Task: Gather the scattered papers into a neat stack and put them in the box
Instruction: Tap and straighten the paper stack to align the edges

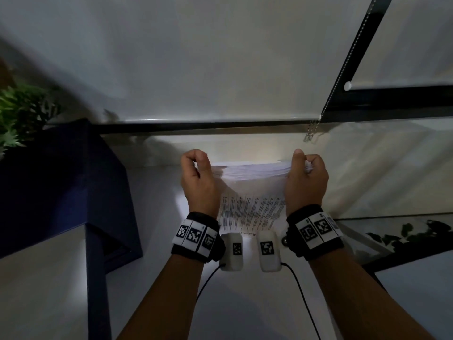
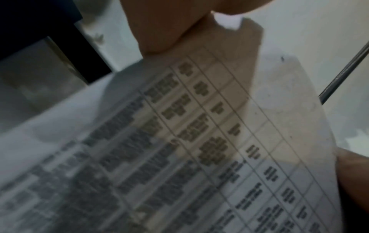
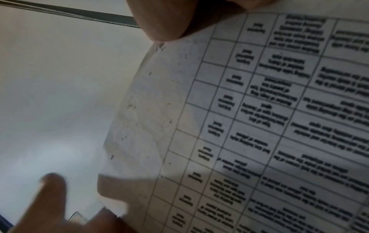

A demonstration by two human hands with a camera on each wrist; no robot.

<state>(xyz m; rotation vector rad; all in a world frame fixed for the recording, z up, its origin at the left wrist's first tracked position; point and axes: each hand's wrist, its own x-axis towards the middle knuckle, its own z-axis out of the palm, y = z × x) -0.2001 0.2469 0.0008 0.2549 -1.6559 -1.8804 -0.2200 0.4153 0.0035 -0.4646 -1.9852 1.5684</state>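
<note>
A stack of white papers [image 1: 252, 190] with printed tables is held up between both hands over the white table [image 1: 44, 285]. My left hand [image 1: 196, 164] pinches its left edge, and my right hand [image 1: 304, 164] pinches its right edge. The top edges of the sheets fan slightly between the thumbs. Up close, the printed sheet [image 2: 179, 141] fills the left wrist view under my thumb [image 2: 169, 28]. In the right wrist view the sheet [image 3: 259, 110] curves under the thumb [image 3: 165, 23]. The dark blue box [image 1: 61, 187] stands to the left of the hands.
A green plant [image 1: 19, 114] sits behind the box at the far left. A roller blind with a bead chain [image 1: 338, 69] hangs behind the table above a black window frame [image 1: 196, 126]. A glass surface [image 1: 404, 236] lies at the right.
</note>
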